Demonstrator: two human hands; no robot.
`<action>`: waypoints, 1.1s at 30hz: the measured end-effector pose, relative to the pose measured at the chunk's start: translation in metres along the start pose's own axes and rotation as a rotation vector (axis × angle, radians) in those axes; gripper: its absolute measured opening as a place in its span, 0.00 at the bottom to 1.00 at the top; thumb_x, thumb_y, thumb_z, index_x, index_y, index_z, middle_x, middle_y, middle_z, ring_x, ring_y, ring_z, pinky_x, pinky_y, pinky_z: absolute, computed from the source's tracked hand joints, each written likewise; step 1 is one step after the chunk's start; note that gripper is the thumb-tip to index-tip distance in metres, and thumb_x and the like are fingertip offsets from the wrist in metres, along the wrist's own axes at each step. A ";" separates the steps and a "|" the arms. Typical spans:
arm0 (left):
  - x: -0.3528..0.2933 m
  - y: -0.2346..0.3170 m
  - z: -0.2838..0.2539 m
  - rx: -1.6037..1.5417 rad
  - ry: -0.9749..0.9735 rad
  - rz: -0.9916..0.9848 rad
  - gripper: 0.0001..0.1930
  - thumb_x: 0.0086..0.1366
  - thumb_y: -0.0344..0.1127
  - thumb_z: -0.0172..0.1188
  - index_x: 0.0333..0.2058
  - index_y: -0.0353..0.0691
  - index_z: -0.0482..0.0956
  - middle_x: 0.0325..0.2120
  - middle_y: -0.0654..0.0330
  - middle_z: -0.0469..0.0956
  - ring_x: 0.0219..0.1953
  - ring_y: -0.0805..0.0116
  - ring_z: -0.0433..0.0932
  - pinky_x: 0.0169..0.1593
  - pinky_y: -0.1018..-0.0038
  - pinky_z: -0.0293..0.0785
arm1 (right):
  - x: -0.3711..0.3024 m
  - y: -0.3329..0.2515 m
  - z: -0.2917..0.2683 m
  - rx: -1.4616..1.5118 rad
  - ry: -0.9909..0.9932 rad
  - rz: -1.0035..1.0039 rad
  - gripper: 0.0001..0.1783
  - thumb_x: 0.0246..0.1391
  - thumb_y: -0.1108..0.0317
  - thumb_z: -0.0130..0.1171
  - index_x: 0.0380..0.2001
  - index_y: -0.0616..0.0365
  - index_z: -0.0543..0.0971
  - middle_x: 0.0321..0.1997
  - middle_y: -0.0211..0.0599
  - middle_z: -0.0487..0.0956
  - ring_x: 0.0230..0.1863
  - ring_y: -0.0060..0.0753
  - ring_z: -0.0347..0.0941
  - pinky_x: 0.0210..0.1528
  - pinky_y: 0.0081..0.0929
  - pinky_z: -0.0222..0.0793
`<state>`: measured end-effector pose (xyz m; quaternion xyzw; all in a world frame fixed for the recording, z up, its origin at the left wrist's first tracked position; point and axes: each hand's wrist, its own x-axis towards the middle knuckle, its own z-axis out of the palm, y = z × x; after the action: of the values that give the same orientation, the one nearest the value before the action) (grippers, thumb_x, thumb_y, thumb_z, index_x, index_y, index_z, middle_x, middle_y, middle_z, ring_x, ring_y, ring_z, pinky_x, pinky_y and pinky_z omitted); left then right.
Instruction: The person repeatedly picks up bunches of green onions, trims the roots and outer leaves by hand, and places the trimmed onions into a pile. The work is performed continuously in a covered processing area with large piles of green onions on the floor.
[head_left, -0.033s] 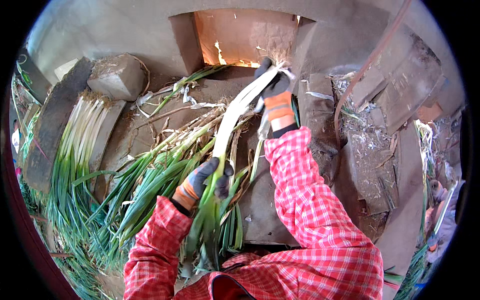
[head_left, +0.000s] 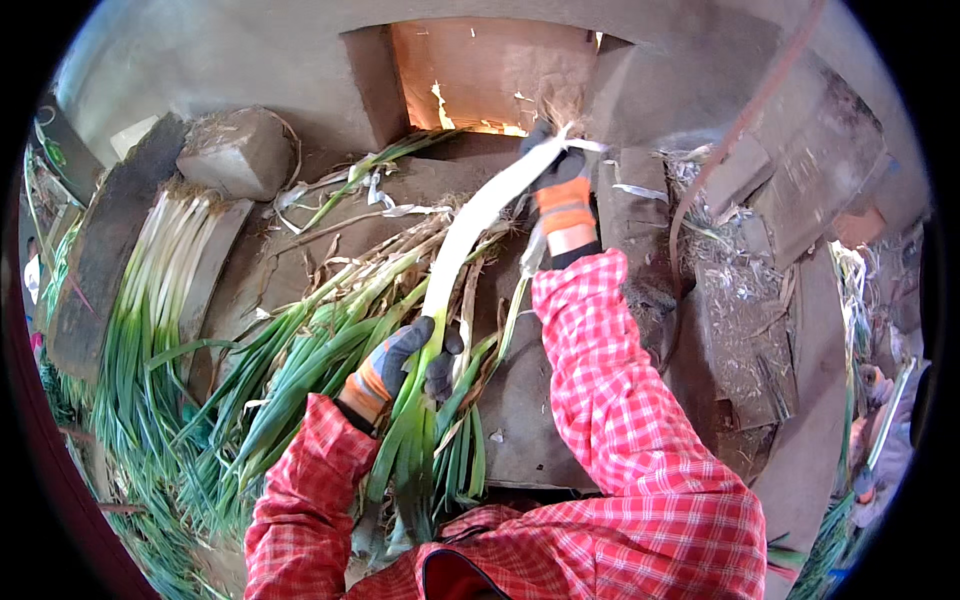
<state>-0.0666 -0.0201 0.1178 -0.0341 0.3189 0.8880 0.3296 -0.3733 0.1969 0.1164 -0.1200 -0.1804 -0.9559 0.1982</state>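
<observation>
A long, thick green onion (head_left: 470, 225) with a bright white shaft stretches between my hands, slanting up to the right. My left hand (head_left: 400, 365), in a grey and orange glove, is closed around it where white turns to green. Its leaves hang down toward my body. Close to the root end, my gloved right hand (head_left: 562, 185) is wrapped round the shaft, with the brown roots (head_left: 562, 100) sticking out above. A pale strip of skin (head_left: 533, 250) dangles below my right hand. Under my left forearm lies a loose pile of green onions (head_left: 310, 350) with dry outer leaves.
At the left, cleaned green onions (head_left: 165, 270) lie side by side on a board (head_left: 217, 260). A wrapped block (head_left: 238, 155) sits behind them. Boards and scraps (head_left: 740, 310) cover the right side. Part of another person (head_left: 880, 430) shows at the far right.
My right hand has shifted slightly to the right and down at the root end. My left hand keeps its grip on the green onion, nearly in place.
</observation>
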 end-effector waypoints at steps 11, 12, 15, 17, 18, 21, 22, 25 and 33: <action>-0.152 0.059 0.091 0.720 0.723 -0.068 0.14 0.65 0.44 0.55 0.34 0.36 0.76 0.18 0.64 0.72 0.18 0.72 0.72 0.23 0.74 0.69 | 0.037 -0.062 0.009 -1.630 0.463 -0.216 0.19 0.62 0.53 0.48 0.44 0.57 0.75 0.45 0.37 0.77 0.42 0.36 0.71 0.42 0.40 0.70; -0.163 0.058 0.092 0.701 0.773 -0.037 0.15 0.65 0.44 0.55 0.34 0.36 0.76 0.18 0.63 0.73 0.17 0.72 0.72 0.23 0.75 0.69 | 0.036 -0.069 0.001 -2.029 0.542 -0.107 0.19 0.62 0.53 0.48 0.44 0.57 0.75 0.45 0.37 0.77 0.41 0.34 0.71 0.41 0.38 0.71; -0.178 0.063 0.091 0.747 0.812 0.022 0.14 0.64 0.44 0.57 0.35 0.36 0.76 0.18 0.63 0.73 0.16 0.73 0.72 0.22 0.76 0.68 | 0.001 -0.059 -0.041 -2.735 0.636 0.614 0.20 0.63 0.52 0.48 0.45 0.58 0.75 0.43 0.37 0.76 0.39 0.31 0.71 0.38 0.32 0.71; -0.182 0.065 0.087 0.764 0.811 0.078 0.14 0.64 0.44 0.58 0.36 0.36 0.76 0.17 0.62 0.73 0.16 0.73 0.71 0.21 0.76 0.67 | -0.025 -0.056 -0.080 -1.603 0.465 0.604 0.28 0.58 0.47 0.55 0.52 0.58 0.74 0.35 0.44 0.82 0.37 0.38 0.79 0.39 0.38 0.76; -0.191 0.061 0.080 0.755 0.857 0.089 0.14 0.63 0.43 0.59 0.36 0.36 0.75 0.17 0.62 0.73 0.15 0.73 0.71 0.20 0.76 0.67 | -0.045 0.022 -0.064 -1.387 0.418 0.631 0.26 0.57 0.48 0.57 0.50 0.58 0.75 0.38 0.43 0.81 0.38 0.39 0.79 0.41 0.39 0.77; -0.208 0.062 0.063 0.760 0.816 0.052 0.15 0.63 0.43 0.60 0.36 0.36 0.75 0.16 0.62 0.73 0.15 0.73 0.71 0.19 0.76 0.66 | -0.078 0.160 -0.025 -1.111 0.187 0.607 0.19 0.56 0.53 0.60 0.42 0.56 0.76 0.45 0.42 0.78 0.40 0.39 0.78 0.44 0.37 0.77; -0.215 0.059 0.054 0.730 0.786 0.066 0.15 0.63 0.44 0.60 0.35 0.36 0.75 0.16 0.62 0.73 0.14 0.73 0.71 0.18 0.76 0.66 | -0.079 0.183 -0.028 -1.104 0.132 0.661 0.16 0.56 0.55 0.60 0.40 0.54 0.76 0.37 0.34 0.80 0.35 0.31 0.78 0.39 0.32 0.77; -0.241 0.065 0.037 0.735 0.800 0.043 0.15 0.63 0.44 0.60 0.35 0.36 0.74 0.17 0.63 0.72 0.16 0.73 0.72 0.21 0.75 0.68 | -0.066 0.180 -0.049 -1.815 -0.071 0.767 0.12 0.59 0.56 0.55 0.34 0.51 0.80 0.25 0.25 0.77 0.21 0.19 0.69 0.24 0.19 0.68; -0.439 0.180 -0.035 0.818 1.239 -0.015 0.12 0.60 0.40 0.65 0.35 0.40 0.75 0.14 0.68 0.70 0.13 0.78 0.69 0.16 0.78 0.65 | -0.056 -0.023 -0.052 -1.589 0.493 0.094 0.09 0.59 0.66 0.54 0.41 0.56 0.77 0.33 0.31 0.76 0.34 0.26 0.72 0.36 0.24 0.70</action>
<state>0.1617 -0.3921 0.3066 -0.4055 0.7515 0.5140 0.0817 -0.3414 0.2145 0.0458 -0.0187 0.6018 -0.7882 0.1279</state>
